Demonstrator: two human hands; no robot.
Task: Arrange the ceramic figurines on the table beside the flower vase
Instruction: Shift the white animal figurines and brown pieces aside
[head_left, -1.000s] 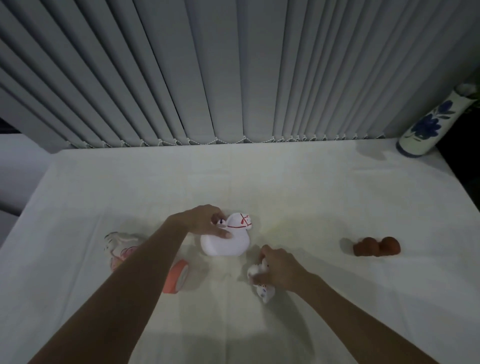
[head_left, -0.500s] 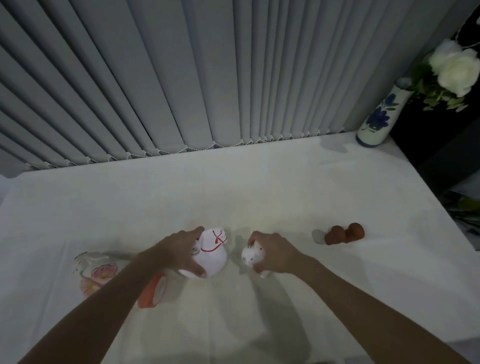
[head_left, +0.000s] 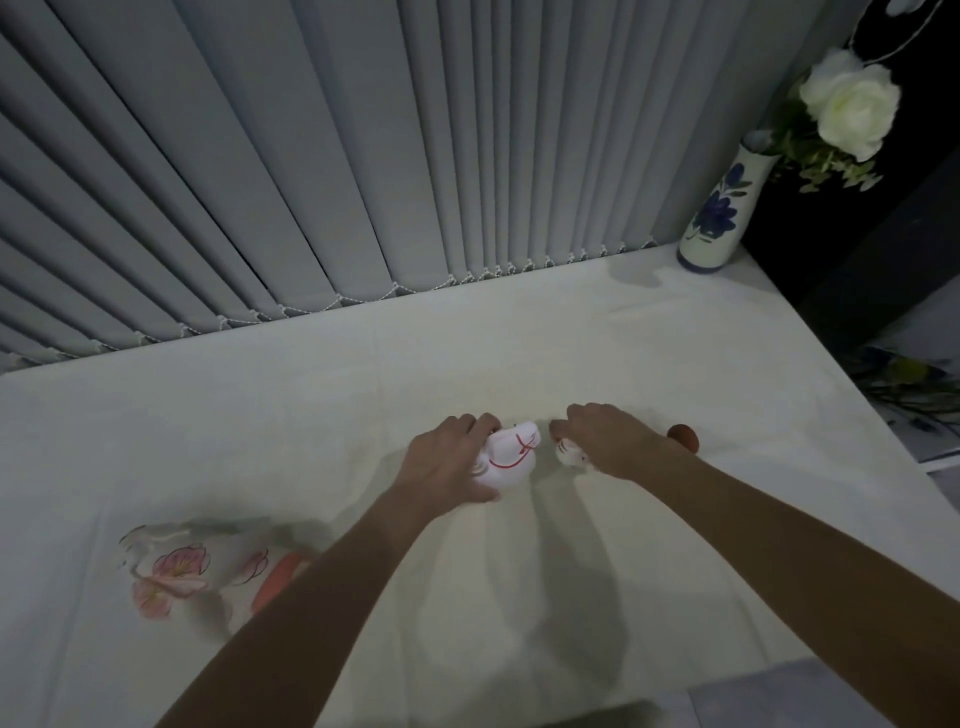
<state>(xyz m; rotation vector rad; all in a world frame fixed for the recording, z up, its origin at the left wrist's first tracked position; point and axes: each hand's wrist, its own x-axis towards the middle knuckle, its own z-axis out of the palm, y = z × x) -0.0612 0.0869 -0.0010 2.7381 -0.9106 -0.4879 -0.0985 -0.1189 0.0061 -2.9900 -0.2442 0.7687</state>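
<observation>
Head view: left hand (head_left: 447, 462) grips the large white figurine (head_left: 511, 454), mid-table (head_left: 467, 353). Right hand (head_left: 605, 441) closes over the small white figurine (head_left: 569, 454) just beside it. Vase (head_left: 714, 218) with white flower (head_left: 849, 101) stands at far right corner, well apart.

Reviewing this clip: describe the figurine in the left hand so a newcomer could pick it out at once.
On the white table, near its middle, the left hand grips a white figurine. It is the larger of the two held pieces, marked with thin red lines. The small white figurine under the right hand has none.
</observation>
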